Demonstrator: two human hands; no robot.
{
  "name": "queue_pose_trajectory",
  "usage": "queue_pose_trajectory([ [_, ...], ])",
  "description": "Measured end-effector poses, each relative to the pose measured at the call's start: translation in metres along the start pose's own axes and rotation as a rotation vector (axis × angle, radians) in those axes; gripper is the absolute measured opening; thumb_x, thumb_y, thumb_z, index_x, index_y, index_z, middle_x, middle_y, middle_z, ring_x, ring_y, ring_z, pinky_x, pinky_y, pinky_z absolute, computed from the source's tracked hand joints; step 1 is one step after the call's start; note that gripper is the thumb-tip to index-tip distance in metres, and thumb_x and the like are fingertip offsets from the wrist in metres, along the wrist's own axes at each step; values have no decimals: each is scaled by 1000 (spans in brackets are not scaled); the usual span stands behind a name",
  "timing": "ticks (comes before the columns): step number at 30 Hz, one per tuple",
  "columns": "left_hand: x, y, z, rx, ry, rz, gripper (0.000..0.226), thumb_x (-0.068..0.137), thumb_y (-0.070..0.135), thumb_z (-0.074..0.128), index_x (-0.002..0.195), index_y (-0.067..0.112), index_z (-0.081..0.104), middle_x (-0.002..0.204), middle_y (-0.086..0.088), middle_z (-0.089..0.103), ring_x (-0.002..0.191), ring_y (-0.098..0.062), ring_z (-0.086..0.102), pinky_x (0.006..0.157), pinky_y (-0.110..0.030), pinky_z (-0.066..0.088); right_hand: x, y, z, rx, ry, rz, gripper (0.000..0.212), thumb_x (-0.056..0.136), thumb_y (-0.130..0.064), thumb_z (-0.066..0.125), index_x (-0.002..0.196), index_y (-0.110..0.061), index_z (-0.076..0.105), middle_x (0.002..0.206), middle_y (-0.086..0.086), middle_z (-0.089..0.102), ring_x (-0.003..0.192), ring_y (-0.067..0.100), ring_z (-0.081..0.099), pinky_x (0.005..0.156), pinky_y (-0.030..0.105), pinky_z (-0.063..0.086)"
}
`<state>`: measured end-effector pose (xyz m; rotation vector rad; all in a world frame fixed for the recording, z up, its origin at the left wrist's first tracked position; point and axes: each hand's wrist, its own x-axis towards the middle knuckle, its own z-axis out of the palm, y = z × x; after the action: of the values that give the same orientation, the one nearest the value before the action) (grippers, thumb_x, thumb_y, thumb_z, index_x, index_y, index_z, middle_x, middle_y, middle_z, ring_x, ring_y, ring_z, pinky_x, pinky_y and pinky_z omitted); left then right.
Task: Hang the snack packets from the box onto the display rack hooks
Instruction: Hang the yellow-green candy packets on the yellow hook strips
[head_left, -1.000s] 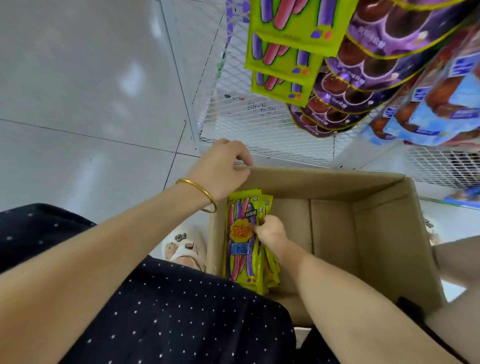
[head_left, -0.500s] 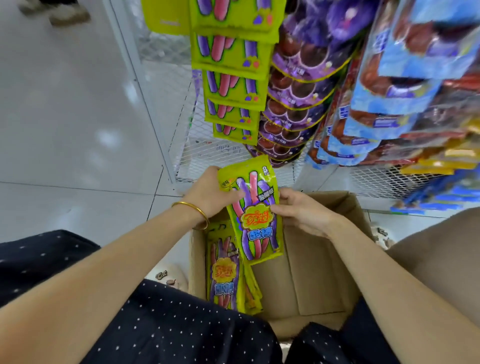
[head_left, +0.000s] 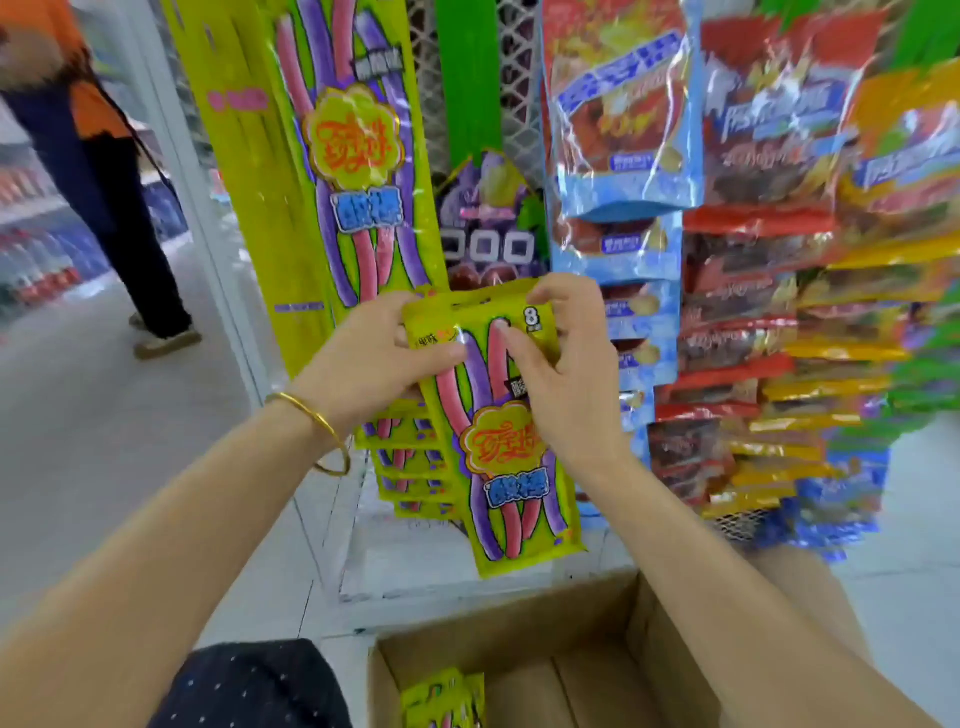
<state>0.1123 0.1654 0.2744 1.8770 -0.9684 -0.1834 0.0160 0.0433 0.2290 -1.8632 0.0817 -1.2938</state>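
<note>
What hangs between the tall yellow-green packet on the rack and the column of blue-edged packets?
In the head view, a purple grape packet hangs there, with a green strip above it.

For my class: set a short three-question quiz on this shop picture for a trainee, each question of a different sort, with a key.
1. True or false: the left hand and the right hand both hold the yellow packet near its top.
2. Where do the spare packets lie? A: in the cardboard box. B: on a chair. C: in a shopping trolley.
3. Fill the gap: the gold bracelet sits on the ___ wrist.

Key: 1 true; 2 A; 3 left.
</note>
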Motion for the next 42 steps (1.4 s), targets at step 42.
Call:
queue_pose_trajectory([
  [42, 182, 164, -165, -255, 673, 198, 25, 83, 14, 60, 63, 20, 46, 71, -5, 50, 80, -19, 48, 65, -30, 42, 282, -120, 76, -271, 92, -326, 34, 90, -5, 53, 122, -12, 61, 122, 9, 55, 109, 19, 52, 72, 9, 22],
])
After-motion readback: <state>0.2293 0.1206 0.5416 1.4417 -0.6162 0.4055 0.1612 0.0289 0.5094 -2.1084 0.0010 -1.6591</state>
